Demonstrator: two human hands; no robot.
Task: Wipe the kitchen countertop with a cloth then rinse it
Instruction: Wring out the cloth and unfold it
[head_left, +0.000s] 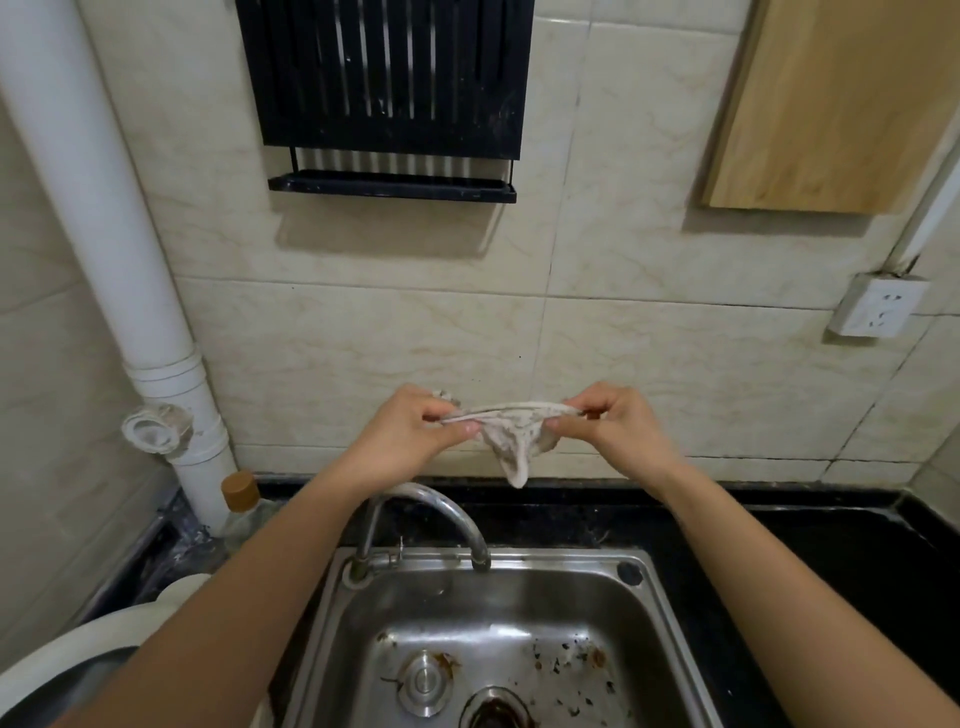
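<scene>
1. Left hand (410, 434) and right hand (605, 423) each pinch one end of a pale, damp-looking cloth (511, 439), stretched taut between them, middle sagging to a point.
2. Cloth held up before the tiled wall (649, 364), above the curved tap (441, 512) and steel sink (467, 623).
3. Sink floor carries dark food scraps (571, 670) beside the drain (496, 709).
4. Black countertop (831, 571) at right.
5. Above: black slatted wall rack (387, 93), wooden board (831, 104); socket (878, 306) right.
6. White drainpipe (119, 249) left, brown-capped bottle (241, 506) at its foot.
</scene>
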